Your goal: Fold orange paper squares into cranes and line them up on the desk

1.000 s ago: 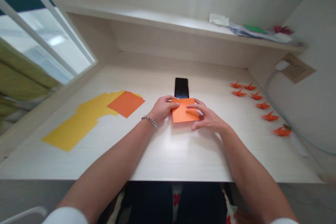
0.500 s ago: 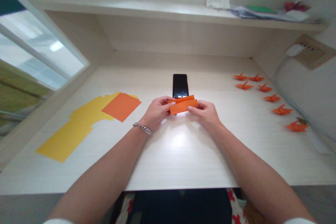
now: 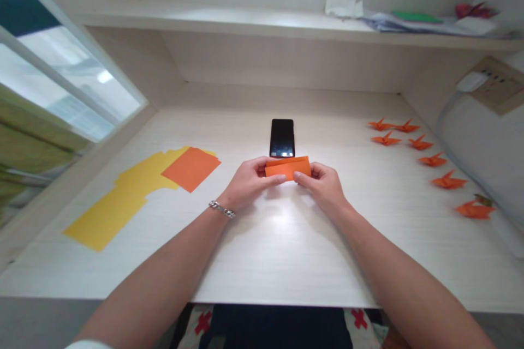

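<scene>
A: Both hands hold the folded orange paper (image 3: 287, 167): left hand (image 3: 248, 182) pinching its left end, right hand (image 3: 323, 185) its right end, just above the worktop (image 3: 278, 240) and right in front of the phone (image 3: 282, 137).

B: To crease it well?

A: I'd match the long edges exactly, lay it flat, then press from the middle outward. The paper cranes (image 3: 434, 161) sit well off to the right.

A: Item held? 
B: Folded orange paper (image 3: 287, 167), pinched by left hand (image 3: 249, 181) and right hand (image 3: 323, 185) above the counter (image 3: 286, 251).
A: Adjacent stock?
B: Black phone (image 3: 282, 138) just behind; orange sheet (image 3: 190, 168) on yellow sheets (image 3: 118, 202) left; orange cranes (image 3: 426, 158) right.
</scene>
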Motion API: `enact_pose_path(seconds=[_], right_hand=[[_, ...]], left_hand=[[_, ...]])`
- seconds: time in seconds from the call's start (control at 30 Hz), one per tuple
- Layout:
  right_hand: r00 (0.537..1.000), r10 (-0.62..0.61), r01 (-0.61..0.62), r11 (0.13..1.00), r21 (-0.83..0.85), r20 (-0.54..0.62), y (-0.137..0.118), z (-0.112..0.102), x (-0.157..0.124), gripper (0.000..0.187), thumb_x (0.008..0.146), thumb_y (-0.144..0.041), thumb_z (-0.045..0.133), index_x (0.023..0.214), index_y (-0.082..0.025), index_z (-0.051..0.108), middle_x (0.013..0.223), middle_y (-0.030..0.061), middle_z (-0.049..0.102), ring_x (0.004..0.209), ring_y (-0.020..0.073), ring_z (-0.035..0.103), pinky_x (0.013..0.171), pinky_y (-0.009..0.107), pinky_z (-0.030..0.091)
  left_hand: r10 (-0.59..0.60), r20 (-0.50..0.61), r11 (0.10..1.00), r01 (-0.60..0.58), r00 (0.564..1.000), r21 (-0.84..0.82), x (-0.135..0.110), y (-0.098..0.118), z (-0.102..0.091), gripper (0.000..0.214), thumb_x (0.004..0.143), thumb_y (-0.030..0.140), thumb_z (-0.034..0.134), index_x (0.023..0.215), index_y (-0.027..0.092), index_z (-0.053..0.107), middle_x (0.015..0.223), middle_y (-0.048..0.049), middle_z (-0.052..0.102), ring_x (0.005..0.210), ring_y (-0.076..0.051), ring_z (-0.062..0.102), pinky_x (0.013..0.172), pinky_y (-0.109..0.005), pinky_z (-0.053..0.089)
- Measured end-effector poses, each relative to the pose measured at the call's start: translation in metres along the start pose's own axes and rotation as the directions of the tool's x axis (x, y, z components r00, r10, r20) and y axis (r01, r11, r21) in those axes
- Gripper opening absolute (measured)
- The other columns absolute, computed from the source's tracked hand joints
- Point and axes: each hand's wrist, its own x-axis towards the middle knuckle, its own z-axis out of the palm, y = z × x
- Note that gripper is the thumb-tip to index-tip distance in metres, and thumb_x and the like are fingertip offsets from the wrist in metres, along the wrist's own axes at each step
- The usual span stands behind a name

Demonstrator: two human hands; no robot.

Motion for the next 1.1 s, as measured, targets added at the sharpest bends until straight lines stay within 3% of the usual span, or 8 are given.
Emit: enact_pose_path(seconds=[0.13,0.23,0.37,0.43,0.5,0.63,0.83,1.1], right_hand=[[0.999,0.015,-0.016,1.0,0.027,0.031,-0.002,-0.002,0.0,0.024,0.069,-0.037,0.071,0.077,-0.015,0.065,0.071,0.0015,0.065,0.06,0.0143,0.056,0.053,0.024,0.042],[0.999,-0.031,0.032,0.998,0.047,-0.011,-0.003,-0.003,0.001,0.024,0.066,-0.034,0.073,0.079,-0.016,0.063,0.076,0.0025,0.066,0.067,0.0161,0.06,0.06,0.026,0.047],[0.996,-0.089,0.089,0.993,0.072,-0.01,-0.004,-0.004,0.001,0.04,0.065,-0.025,0.073,0.102,-0.019,0.061,0.082,0.0018,0.067,0.07,0.0164,0.062,0.064,0.028,0.05],[0.995,-0.087,0.086,0.996,0.024,0.046,-0.005,-0.005,0.0,0.042,0.067,-0.023,0.069,0.109,-0.02,0.063,0.086,0.0027,0.069,0.071,0.0165,0.063,0.065,0.028,0.05],[0.995,-0.069,0.074,0.995,-0.062,0.077,-0.005,-0.005,-0.001,0.034,0.069,-0.022,0.067,0.103,-0.02,0.069,0.091,0.0044,0.071,0.076,0.0177,0.064,0.069,0.03,0.051],[0.998,-0.046,0.053,0.987,-0.15,0.052,-0.007,-0.007,-0.002,0.023,0.073,-0.025,0.065,0.093,-0.019,0.074,0.089,0.0054,0.074,0.077,0.0192,0.065,0.068,0.031,0.051],[0.996,-0.067,0.076,0.982,-0.174,0.058,-0.009,-0.009,-0.002,0.016,0.075,-0.026,0.066,0.088,-0.022,0.076,0.09,0.0045,0.075,0.085,0.0211,0.068,0.077,0.034,0.052],[0.986,-0.126,0.15,0.958,-0.244,0.11,-0.009,-0.012,-0.004,0.018,0.079,-0.026,0.064,0.093,-0.023,0.075,0.09,0.0042,0.074,0.082,0.0202,0.068,0.075,0.033,0.051]], left_hand=[[-0.018,-0.038,0.99,0.024,0.999,0.142,0.001,0.0,0.001,0.028,0.077,0.038,0.065,0.088,0.013,0.069,0.078,-0.0047,0.069,0.065,-0.014,0.059,0.056,-0.022,0.044],[-0.031,-0.029,0.981,0.036,0.999,0.193,0.0,-0.002,0.002,0.023,0.079,0.036,0.063,0.079,0.014,0.069,0.068,-0.0022,0.065,0.059,-0.012,0.055,0.051,-0.02,0.04],[-0.033,-0.007,0.976,0.034,0.999,0.217,-0.001,-0.002,0.003,0.019,0.079,0.032,0.063,0.077,0.014,0.069,0.066,-0.0013,0.064,0.057,-0.01,0.053,0.051,-0.02,0.039],[-0.02,0.001,0.976,0.019,1.0,0.216,-0.001,-0.002,0.003,0.017,0.079,0.031,0.063,0.079,0.015,0.07,0.069,-0.0023,0.065,0.06,-0.011,0.055,0.053,-0.021,0.041],[-0.009,0.007,0.982,0.008,1.0,0.187,-0.001,-0.002,0.003,0.019,0.079,0.031,0.064,0.087,0.015,0.071,0.076,-0.0039,0.068,0.063,-0.012,0.057,0.056,-0.021,0.043],[-0.039,-0.01,0.985,0.04,0.999,0.17,-0.001,-0.004,0.002,0.031,0.077,0.032,0.067,0.103,0.017,0.07,0.075,-0.0038,0.069,0.058,-0.012,0.056,0.051,-0.021,0.042],[-0.042,-0.048,0.983,0.05,0.998,0.179,-0.002,-0.007,0.005,0.029,0.077,0.034,0.067,0.099,0.018,0.073,0.084,-0.0057,0.073,0.069,-0.014,0.063,0.06,-0.022,0.049],[-0.07,-0.038,0.989,0.074,0.997,0.13,-0.003,-0.006,0.004,0.032,0.075,0.031,0.069,0.104,0.016,0.072,0.074,-0.0036,0.071,0.06,-0.012,0.059,0.054,-0.021,0.047]])
